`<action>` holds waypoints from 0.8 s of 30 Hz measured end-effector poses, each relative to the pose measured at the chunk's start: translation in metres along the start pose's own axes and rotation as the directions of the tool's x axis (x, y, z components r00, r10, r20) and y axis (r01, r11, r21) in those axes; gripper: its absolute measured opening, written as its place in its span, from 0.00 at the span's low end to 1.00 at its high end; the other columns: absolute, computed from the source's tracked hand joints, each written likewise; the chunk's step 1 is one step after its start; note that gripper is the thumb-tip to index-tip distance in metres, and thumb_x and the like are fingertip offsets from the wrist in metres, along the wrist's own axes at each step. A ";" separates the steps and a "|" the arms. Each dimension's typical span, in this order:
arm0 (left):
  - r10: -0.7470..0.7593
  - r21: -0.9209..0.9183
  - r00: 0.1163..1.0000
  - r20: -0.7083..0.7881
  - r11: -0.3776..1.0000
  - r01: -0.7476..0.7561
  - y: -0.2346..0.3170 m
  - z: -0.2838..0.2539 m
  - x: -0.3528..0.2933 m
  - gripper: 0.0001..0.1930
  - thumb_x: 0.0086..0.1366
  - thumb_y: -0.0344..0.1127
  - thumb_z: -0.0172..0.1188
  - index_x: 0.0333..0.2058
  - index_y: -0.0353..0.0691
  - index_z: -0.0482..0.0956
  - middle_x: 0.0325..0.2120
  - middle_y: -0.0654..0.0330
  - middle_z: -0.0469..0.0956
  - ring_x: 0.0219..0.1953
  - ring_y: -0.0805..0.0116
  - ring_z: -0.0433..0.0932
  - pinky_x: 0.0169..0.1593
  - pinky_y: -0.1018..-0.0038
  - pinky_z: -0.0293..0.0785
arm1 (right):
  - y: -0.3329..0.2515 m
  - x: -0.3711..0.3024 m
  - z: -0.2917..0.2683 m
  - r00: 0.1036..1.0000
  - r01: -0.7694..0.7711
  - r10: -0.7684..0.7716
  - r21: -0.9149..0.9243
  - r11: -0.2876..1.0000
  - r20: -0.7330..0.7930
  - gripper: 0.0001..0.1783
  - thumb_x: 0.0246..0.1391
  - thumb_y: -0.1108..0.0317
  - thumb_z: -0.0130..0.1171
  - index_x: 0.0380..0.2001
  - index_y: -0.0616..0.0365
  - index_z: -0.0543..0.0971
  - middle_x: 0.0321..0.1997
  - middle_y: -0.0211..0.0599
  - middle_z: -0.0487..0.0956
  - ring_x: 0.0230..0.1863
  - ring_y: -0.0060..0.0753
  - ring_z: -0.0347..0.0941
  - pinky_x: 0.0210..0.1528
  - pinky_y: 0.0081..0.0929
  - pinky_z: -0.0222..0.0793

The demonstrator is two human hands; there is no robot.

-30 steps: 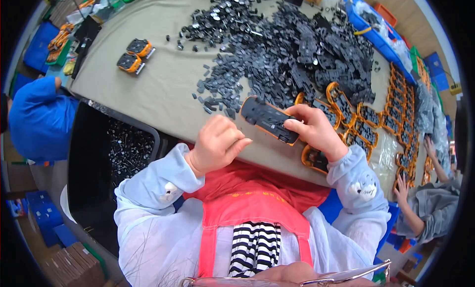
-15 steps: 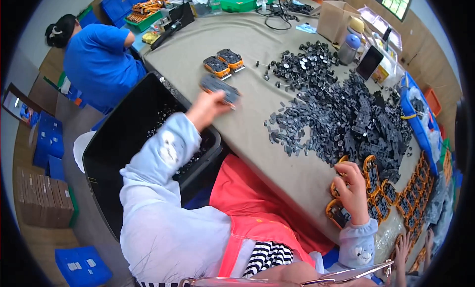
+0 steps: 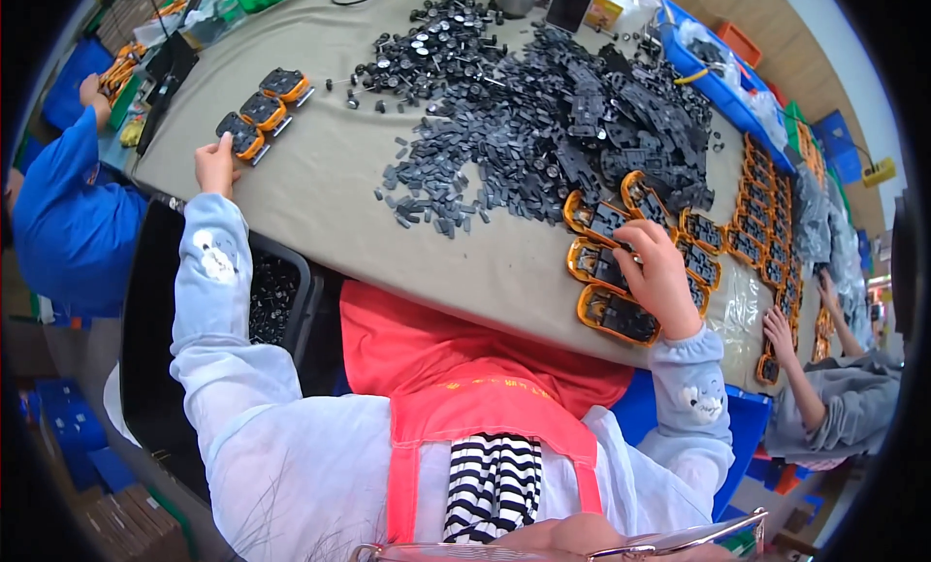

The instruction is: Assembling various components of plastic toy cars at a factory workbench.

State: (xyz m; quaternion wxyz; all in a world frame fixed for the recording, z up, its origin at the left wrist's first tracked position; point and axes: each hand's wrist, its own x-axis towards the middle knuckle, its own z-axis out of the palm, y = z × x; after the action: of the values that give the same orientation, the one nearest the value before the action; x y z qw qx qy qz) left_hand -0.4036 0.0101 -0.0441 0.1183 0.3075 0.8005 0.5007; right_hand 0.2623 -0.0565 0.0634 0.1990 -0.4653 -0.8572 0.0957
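Observation:
My left hand [image 3: 215, 167] has its fingers closed on the near end of an orange toy car [image 3: 240, 136] with a black underside facing up. Two similar toy cars, a middle one [image 3: 263, 110] and a far one [image 3: 285, 84], sit beside it in a slanted row on the cloth. At the right, my right hand [image 3: 659, 273] has bent fingers at the end of an orange toy car body [image 3: 594, 217] with black parts inside. Its fingertips partly hide their contact. Two more bodies, one [image 3: 595, 263] and another [image 3: 618, 314], lie closer to me.
Heaps of black wheels on axles [image 3: 441, 43], small dark pieces [image 3: 456, 164] and black chassis plates [image 3: 640, 126] cover the table's middle. Rows of orange bodies [image 3: 756, 223] extend right, near another person's hand [image 3: 779, 331]. A black bin [image 3: 308, 295] stands below the table edge.
My left hand has lowered the toy car from the air into line with the two others. The right hand has moved onto the orange bodies. The view has swung to the right.

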 end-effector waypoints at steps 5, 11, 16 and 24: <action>0.505 -0.067 0.851 0.141 0.863 -0.501 0.060 0.032 -0.109 0.08 0.68 0.34 0.60 0.38 0.35 0.78 0.32 0.58 0.78 0.34 0.68 0.77 0.39 0.72 0.74 | 0.016 -0.002 0.003 0.998 0.028 -0.021 -0.113 0.993 0.060 0.14 0.50 0.74 0.64 0.42 0.61 0.79 0.48 0.45 0.78 0.51 0.50 0.74 0.52 0.38 0.71; 0.770 -0.372 0.262 0.581 0.538 -0.756 0.121 0.080 -0.268 0.04 0.59 0.25 0.63 0.34 0.38 0.80 0.31 0.57 0.75 0.36 0.59 0.76 0.40 0.70 0.74 | 0.003 -0.010 0.004 0.999 0.045 -0.046 -0.182 0.982 0.000 0.18 0.49 0.71 0.66 0.45 0.59 0.79 0.55 0.44 0.76 0.58 0.52 0.70 0.59 0.43 0.66; 0.800 -0.363 0.165 0.577 0.432 -0.825 0.137 0.120 -0.291 0.06 0.56 0.25 0.64 0.34 0.39 0.81 0.31 0.58 0.75 0.37 0.57 0.75 0.40 0.67 0.74 | -0.030 -0.043 0.003 0.997 0.059 -0.049 -0.169 0.984 0.066 0.23 0.45 0.68 0.69 0.48 0.57 0.79 0.60 0.44 0.74 0.64 0.53 0.66 0.66 0.53 0.57; 0.800 -0.277 0.086 0.594 0.303 -0.912 0.148 0.144 -0.287 0.03 0.56 0.29 0.63 0.30 0.43 0.82 0.29 0.61 0.73 0.36 0.59 0.73 0.40 0.65 0.73 | -0.013 -0.103 0.015 0.999 -0.045 0.041 -0.318 0.947 -0.020 0.26 0.45 0.68 0.69 0.51 0.53 0.79 0.61 0.42 0.74 0.67 0.50 0.64 0.70 0.60 0.49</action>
State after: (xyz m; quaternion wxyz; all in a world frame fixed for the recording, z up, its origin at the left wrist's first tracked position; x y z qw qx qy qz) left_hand -0.0520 -0.0143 -0.0168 0.0411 0.8730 0.4073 0.2652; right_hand 0.2958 -0.1493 0.0286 0.1246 -0.5106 -0.8497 -0.0426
